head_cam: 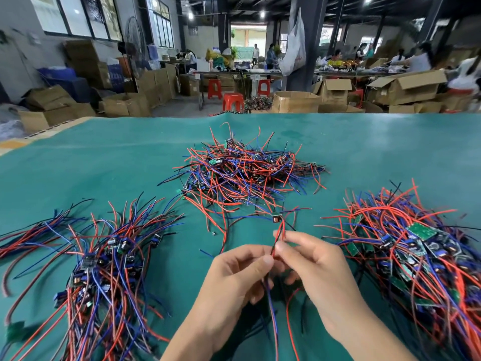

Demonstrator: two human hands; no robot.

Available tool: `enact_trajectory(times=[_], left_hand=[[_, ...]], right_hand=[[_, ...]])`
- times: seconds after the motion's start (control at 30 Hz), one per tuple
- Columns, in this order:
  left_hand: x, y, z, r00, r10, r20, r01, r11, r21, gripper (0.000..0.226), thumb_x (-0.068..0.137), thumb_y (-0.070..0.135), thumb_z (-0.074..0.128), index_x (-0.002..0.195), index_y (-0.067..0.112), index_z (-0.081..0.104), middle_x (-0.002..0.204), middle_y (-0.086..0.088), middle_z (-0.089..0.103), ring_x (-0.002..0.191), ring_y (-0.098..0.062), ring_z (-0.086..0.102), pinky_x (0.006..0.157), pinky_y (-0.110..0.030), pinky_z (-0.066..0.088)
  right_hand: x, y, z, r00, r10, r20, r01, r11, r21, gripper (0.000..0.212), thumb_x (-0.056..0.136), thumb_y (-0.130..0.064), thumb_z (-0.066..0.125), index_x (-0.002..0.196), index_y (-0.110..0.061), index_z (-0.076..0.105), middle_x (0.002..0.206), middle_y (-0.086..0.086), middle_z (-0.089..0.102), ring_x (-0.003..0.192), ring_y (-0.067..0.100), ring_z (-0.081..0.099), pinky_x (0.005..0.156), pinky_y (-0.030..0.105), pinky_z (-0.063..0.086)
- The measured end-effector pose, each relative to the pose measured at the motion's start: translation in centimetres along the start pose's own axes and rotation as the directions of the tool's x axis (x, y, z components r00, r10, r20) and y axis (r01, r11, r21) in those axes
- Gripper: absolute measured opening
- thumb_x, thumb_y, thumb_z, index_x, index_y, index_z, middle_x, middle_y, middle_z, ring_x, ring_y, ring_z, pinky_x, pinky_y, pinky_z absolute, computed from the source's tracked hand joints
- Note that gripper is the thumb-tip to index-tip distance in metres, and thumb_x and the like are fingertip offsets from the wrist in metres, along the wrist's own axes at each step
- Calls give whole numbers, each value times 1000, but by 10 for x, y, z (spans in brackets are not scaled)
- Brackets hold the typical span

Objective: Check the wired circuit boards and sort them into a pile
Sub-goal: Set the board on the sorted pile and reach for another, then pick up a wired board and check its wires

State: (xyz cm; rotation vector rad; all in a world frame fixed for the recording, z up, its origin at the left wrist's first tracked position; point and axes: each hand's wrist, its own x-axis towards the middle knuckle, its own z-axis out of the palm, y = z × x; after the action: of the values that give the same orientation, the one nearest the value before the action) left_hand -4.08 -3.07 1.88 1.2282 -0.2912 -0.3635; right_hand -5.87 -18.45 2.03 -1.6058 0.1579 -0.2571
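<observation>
Red wires (276, 239) pinched between left hand (238, 272) and right hand (316, 267), board's (276, 218) markings probably unreadable.

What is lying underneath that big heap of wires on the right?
The right heap rests on the green table cover. Green circuit boards show on top; whatever lies deeper is covered by wires.

Both hands (276, 267) pinching board wires (279, 230), three wired-board piles (250, 173)

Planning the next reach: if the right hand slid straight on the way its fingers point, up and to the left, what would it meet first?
Probably the small wired circuit board lying just ahead of the right hand, whose red wires it pinches. Beyond lies the tangled middle pile of red, blue and black wired boards. Depth is uncertain.
</observation>
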Motion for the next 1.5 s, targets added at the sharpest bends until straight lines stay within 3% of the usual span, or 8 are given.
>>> enact_trajectory(times=[0.13, 0.23, 0.37, 0.47, 0.6, 0.87, 1.17, 1.5], left_hand=[[-2, 2, 0, 996, -88, 21, 89, 995, -50, 28, 76, 25, 74, 98, 7, 74, 90, -15, 73, 59, -13, 53, 58, -25, 32], [-3, 4, 4, 998, -63, -3, 63, 993, -102, 28, 76, 24, 73, 101, 12, 77, 90, -16, 72, 63, -13, 55, 60, -24, 37], [-1, 5, -1, 995, -47, -84, 26, 971, -240, 32, 71, 23, 74, 102, 11, 77, 85, -13, 70, 64, -13, 57, 58, -17, 49], [-1, 6, -3, 995, -47, -83, 22, 960, -281, 33, 66, 21, 78, 97, 11, 78, 85, -13, 70, 64, -11, 56, 59, -16, 51], [-3, 8, 0, 998, -56, 28, 60, 987, -149, 29, 64, 20, 88, 89, 11, 77, 77, -14, 66, 58, -12, 51, 55, -17, 43], [-8, 9, 1, 931, -149, 334, 179, 982, -60, 21, 75, 18, 81, 93, 10, 74, 77, -15, 70, 54, -15, 56, 46, -18, 37], [1, 2, 0, 999, -36, -40, 33, 995, -89, 43, 62, 28, 87, 91, -1, 72, 77, -20, 67, 71, -25, 55, 66, -33, 38], [-1, 4, -1, 988, -132, 86, 135, 990, -34, 16, 70, 26, 84, 80, 17, 75, 84, -19, 71, 55, -12, 54, 52, -20, 36]], right_hand=[[14, -2, -11, 980, -2, -198, 10, 999, 41, 14, 96, -16, 67, 104, -25, 76, 78, 4, 77, 61, 11, 63, 56, 23, 52], [18, 5, -25, 968, -102, -228, -10, 896, -443, 30, 97, -40, 61, 94, -14, 75, 69, 0, 72, 69, 17, 67, 74, 35, 58], [6, -3, -26, 891, -342, -298, 87, 775, -626, 19, 90, -32, 69, 74, -24, 72, 62, -14, 67, 63, 6, 61, 64, 10, 43], [2, -6, -21, 937, -299, -181, 180, 857, -482, 18, 90, -38, 70, 77, -25, 74, 67, -7, 69, 63, 12, 64, 65, 30, 53], [1, -7, -8, 996, -30, 85, 37, 996, -84, 30, 84, -53, 72, 105, -31, 76, 112, -20, 75, 101, -3, 69, 76, 23, 55], [12, -13, -16, 989, 146, 27, -149, 967, 205, 76, 69, -77, 59, 115, -18, 73, 116, -2, 76, 103, 15, 72, 78, 33, 54], [-7, -13, -5, 980, -46, 195, 37, 998, 46, 15, 85, -34, 79, 94, -23, 82, 78, 8, 77, 69, 15, 71, 59, 20, 50], [-2, -11, -14, 996, -88, -20, 87, 995, -43, 17, 72, -32, 87, 69, -17, 80, 66, 5, 72, 57, 11, 60, 51, 22, 45]])
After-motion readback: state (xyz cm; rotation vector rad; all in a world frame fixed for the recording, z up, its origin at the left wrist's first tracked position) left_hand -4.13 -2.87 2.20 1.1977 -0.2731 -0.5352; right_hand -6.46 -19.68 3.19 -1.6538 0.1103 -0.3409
